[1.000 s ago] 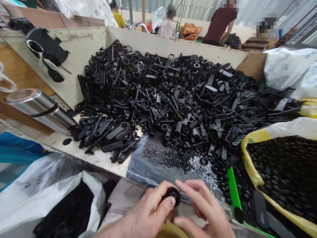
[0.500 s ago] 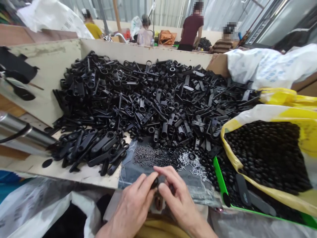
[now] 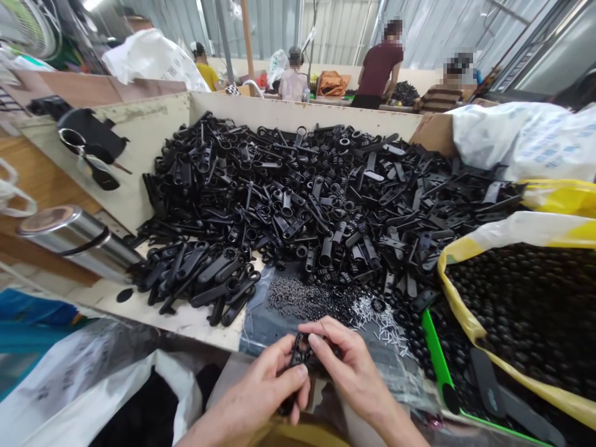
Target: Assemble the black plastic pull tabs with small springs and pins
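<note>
My left hand [image 3: 249, 397] and my right hand [image 3: 356, 372] are working close together at 12 o'clock, just in front of me, both closed around a small black plastic part [image 3: 302, 351] with round holes in it. My left thumb and fingers are pinching it from one side, while my right thumb and forefinger are gripping it from the other, with my remaining right fingers curling beneath. My fingers are partly hiding the part, so I cannot tell how its pieces sit. Something dark is also showing under my left hand, but I cannot tell what it is.

Farther out at 12 o'clock, a big heap of black plastic levers and rings [image 3: 298, 198] is filling a bin with pale board walls [image 3: 298, 115], and a great many pieces are lying loose there compared with the single part I am handling. At 11 o'clock, black plastic straps with ring ends [image 3: 200, 273] are lying in a looser group. Just past my hands, tiny dark pins [image 3: 298, 298] and bright metal pins [image 3: 377, 316] are scattered across a dark plastic sheet [image 3: 261, 329]. At 2 o'clock, a yellow-edged bag [image 3: 459, 292] is holding a mass of round black pieces beside a green-edged tray [image 3: 435, 354].
</note>
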`<state>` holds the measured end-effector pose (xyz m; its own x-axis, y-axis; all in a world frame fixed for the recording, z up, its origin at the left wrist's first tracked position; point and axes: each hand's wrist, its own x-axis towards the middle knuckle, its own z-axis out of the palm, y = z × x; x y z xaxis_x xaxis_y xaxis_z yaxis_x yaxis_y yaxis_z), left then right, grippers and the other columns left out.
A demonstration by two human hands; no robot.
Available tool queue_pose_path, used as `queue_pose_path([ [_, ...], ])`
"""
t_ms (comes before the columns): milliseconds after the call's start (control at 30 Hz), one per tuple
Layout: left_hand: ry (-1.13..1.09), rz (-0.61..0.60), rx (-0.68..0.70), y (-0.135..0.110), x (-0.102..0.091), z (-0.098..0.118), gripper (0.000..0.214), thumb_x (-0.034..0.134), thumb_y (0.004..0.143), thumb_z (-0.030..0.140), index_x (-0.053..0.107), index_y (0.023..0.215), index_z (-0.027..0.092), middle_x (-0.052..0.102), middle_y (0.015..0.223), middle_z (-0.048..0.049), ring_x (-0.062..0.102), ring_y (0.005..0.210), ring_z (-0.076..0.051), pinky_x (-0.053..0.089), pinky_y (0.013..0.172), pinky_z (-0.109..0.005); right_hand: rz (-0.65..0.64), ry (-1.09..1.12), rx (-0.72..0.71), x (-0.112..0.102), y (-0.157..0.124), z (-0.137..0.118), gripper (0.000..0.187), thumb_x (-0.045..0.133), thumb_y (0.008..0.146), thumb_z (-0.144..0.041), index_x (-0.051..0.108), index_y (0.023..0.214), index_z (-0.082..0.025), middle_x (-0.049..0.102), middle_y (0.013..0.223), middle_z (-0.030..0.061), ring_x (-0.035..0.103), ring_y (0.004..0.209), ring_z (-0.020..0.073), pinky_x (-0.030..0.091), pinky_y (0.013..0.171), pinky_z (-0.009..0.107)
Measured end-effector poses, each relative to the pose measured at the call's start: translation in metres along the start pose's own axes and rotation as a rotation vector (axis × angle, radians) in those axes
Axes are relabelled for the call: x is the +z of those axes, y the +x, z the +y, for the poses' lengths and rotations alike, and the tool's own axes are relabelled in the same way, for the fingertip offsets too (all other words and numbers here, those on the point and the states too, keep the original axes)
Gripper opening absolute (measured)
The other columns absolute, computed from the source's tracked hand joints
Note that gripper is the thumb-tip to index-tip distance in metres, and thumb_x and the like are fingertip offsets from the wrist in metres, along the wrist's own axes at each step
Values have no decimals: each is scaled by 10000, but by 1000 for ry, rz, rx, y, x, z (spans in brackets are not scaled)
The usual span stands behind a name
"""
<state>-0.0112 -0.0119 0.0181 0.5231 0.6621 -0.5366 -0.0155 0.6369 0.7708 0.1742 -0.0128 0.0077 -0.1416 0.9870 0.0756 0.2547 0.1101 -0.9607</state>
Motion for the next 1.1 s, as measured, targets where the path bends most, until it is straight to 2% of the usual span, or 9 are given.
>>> queue_pose_path([
  [167,-104,33,-51,-8,-1,7,903,793,760,566,456,1463,111,592,659,55,434,561,-103,344,599,-251,-42,-28,11,-2,-1,-1,264,615,1007,-358,796,1158,-239,616,833,10,590,743,166,470,670,267],
  [300,-56,91,-87,-10,-8,-8,1004,789,767,567,378,1537,71,563,637,64,444,586,-119,359,599,-246,-40,-54,21,3,-9,5,254,649,983,-348,784,1171,-245,575,795,-8,556,693,160,465,642,265],
  [367,15,125,-70,-13,-17,-22,867,754,813,549,461,1513,130,611,680,29,522,639,-149,421,642,-261,-51,-74,26,7,-20,9,252,636,988,-337,763,1189,-255,617,836,0,579,691,159,490,649,264],
  [500,320,252,88,-15,-37,-35,476,725,847,462,673,1276,262,755,1064,-70,666,985,-246,512,843,-316,-79,-198,10,1,-41,14,310,640,998,-366,698,1293,-295,706,981,33,675,835,196,551,753,288],
  [600,599,357,218,-6,-40,-17,197,645,888,390,693,1026,258,763,1012,-33,676,940,-239,511,820,-309,-8,-294,16,-15,-39,13,232,543,1054,-362,714,1178,-267,706,923,37,687,822,201,552,749,296],
  [700,871,487,284,9,-31,10,144,573,917,355,630,841,247,742,809,-1,671,761,-218,474,697,-292,49,-386,0,-27,-24,12,229,489,1068,-308,692,990,-238,705,897,41,687,785,197,536,715,296],
  [800,1080,672,317,21,-27,29,146,538,930,295,672,894,248,765,771,-17,711,728,-232,452,681,-295,49,-491,-32,-27,-9,18,223,481,1060,-271,670,945,-242,699,885,41,698,765,206,524,681,304],
  [900,1216,821,245,23,-36,37,189,517,945,232,704,922,243,782,756,-42,747,735,-253,439,673,-297,58,-588,-52,-19,-2,28,258,443,1070,-255,667,943,-250,691,888,44,706,731,209,516,652,312],
  [1100,1344,751,211,21,-43,28,176,540,985,240,711,944,247,814,811,-47,788,818,-271,455,673,-288,103,-633,-73,-10,7,37,255,423,1075,-229,645,949,-245,679,889,43,697,702,196,492,617,304],
])
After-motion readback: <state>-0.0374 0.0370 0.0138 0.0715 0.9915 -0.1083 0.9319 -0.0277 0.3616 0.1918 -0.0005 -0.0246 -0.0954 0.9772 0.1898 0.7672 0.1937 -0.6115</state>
